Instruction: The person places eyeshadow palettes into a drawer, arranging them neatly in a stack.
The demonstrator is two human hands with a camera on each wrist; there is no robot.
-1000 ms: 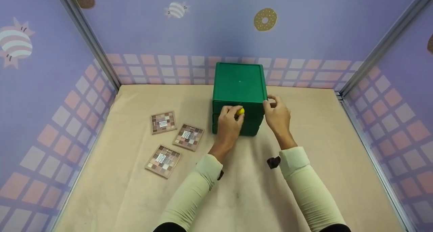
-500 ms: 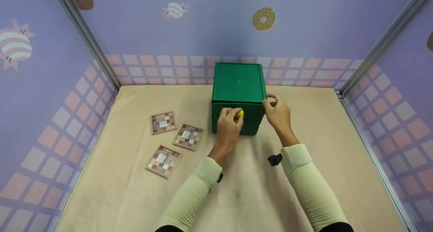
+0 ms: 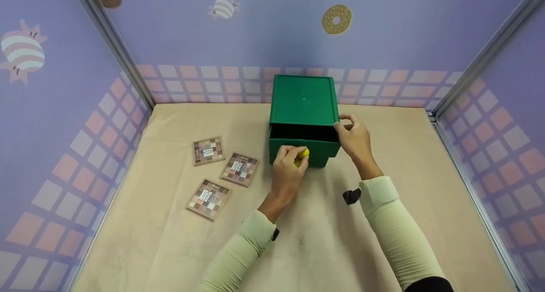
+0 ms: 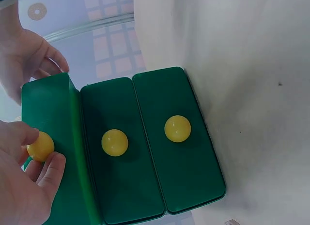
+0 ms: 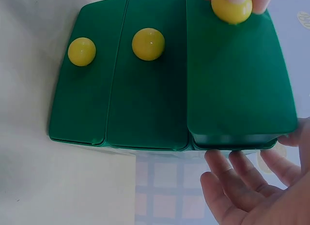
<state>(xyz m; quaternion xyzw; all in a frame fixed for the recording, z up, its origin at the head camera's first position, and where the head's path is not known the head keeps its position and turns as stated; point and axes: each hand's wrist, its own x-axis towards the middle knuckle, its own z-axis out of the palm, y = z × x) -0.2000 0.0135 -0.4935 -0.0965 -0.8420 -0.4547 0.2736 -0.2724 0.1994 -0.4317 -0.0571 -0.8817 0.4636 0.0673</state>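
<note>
A green drawer cabinet point(image 3: 304, 100) with yellow round knobs stands near the back wall. Its top drawer point(image 3: 325, 146) is pulled partway out, with a dark gap behind the front panel. My left hand point(image 3: 287, 168) pinches that drawer's yellow knob point(image 4: 41, 146) between thumb and fingers. At the cabinet's right front corner, my right hand point(image 3: 357, 136) holds the body, thumb at the top edge and fingertips on the side. In the left wrist view, the middle drawer point(image 4: 121, 181) and the bottom drawer point(image 4: 186, 167) sit closed. The inside of the top drawer is too dark to make out.
Three eyeshadow palettes lie left of the cabinet: a rear one point(image 3: 208, 150), a middle one point(image 3: 239, 169) and a front one point(image 3: 208, 199). A beige cloth point(image 3: 298, 249) covers the table. Patterned walls point(image 3: 191, 36) enclose the back and sides.
The top drawer has slid out toward me, drawn by my left hand on its knob. My right hand has stayed at the cabinet's corner. The palettes lie as before.
</note>
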